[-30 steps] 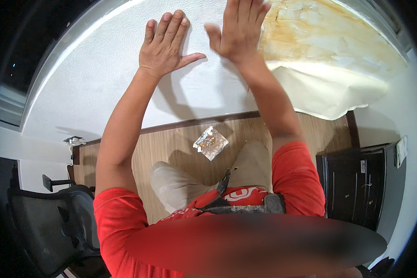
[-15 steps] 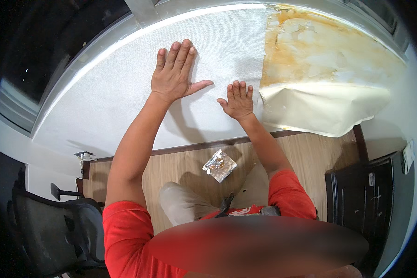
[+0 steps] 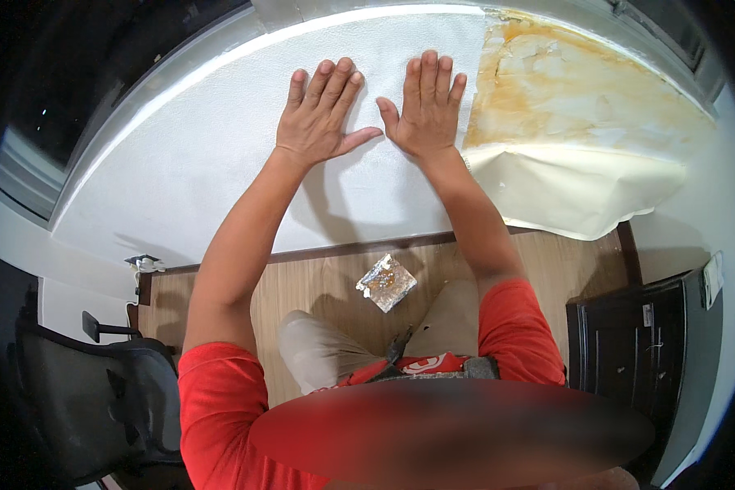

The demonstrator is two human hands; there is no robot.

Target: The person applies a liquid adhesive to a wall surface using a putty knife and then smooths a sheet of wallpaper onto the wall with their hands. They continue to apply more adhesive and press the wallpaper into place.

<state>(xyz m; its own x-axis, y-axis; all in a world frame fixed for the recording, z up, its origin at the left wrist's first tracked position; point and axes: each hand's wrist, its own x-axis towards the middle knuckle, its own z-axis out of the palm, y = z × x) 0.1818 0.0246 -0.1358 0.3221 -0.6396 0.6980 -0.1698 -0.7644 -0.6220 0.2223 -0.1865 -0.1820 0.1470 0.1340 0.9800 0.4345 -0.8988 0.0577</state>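
1. So, left hand (image 3: 322, 118): palm side against the white textured covering (image 3: 180, 171) on the wall, fingers extended upward and slightly spread, thumb out toward the right hand. Grasp: released.

2. Right hand (image 3: 426, 110): same covering, palm side to it, fingers up and spread, thumb angled toward the left hand. Also released. How hard either hand presses: can't tell.

3. Hands sit side by side at similar height, thumb tips near each other, a narrow strip of covering between them.

4. Covering location: directly behind both hands, running well out past the left hand and down to the dark baseboard (image 3: 351, 251). Its right edge is just beside the right hand.

5. Right of that edge: wall patch (image 3: 580, 94) with yellow-brown staining. Below the patch, a loose cream sheet (image 3: 572, 188) hangs in folds, lower and to the right of the right hand, near the right forearm.

6. Floor (image 3: 318, 282) is wood-look. Foil-like square piece (image 3: 387, 282) with amber smears lies on it, below both hands, between the forearms.

7. Periphery: black chair (image 3: 90, 400) left, dark cabinet (image 3: 629, 335) right.
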